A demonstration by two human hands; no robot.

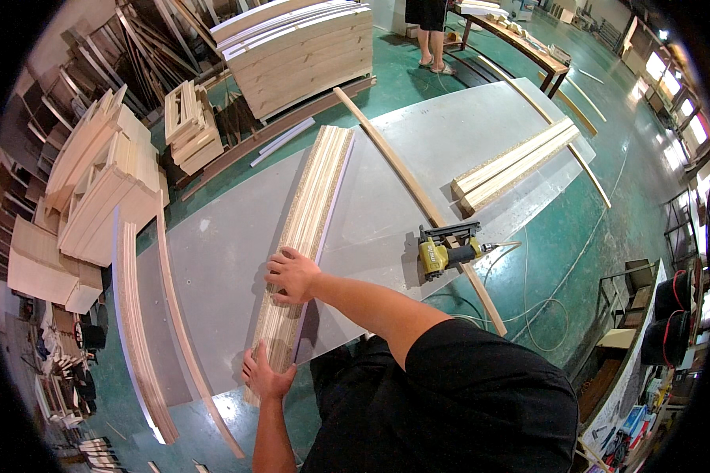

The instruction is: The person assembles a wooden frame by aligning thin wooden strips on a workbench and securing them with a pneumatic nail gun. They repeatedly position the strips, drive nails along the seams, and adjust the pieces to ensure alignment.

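A long stack of narrow wooden strips point(314, 201) with rough particleboard edges lies slanting across the grey sheet point(213, 236). Farther along it, my right hand point(293, 276) reaches across the top, its fingers curled over the left edge. Nearer to me, my left hand point(268, 375) grips the stack close to its near end, thumb on the right side and fingers on the left. A pale purplish edge shows along the stack's right side. To the right, a yellow-green and black nail gun point(446, 251) rests by a long batten point(398, 165).
Two more strip bundles lie at the right point(514, 164) and the far left point(140, 339). A thin batten point(177, 315) crosses the sheet's left part. An air hose point(526, 276) trails over the green floor. Stacked boards point(300, 63) stand behind; another person point(431, 39) stands near a bench point(521, 47).
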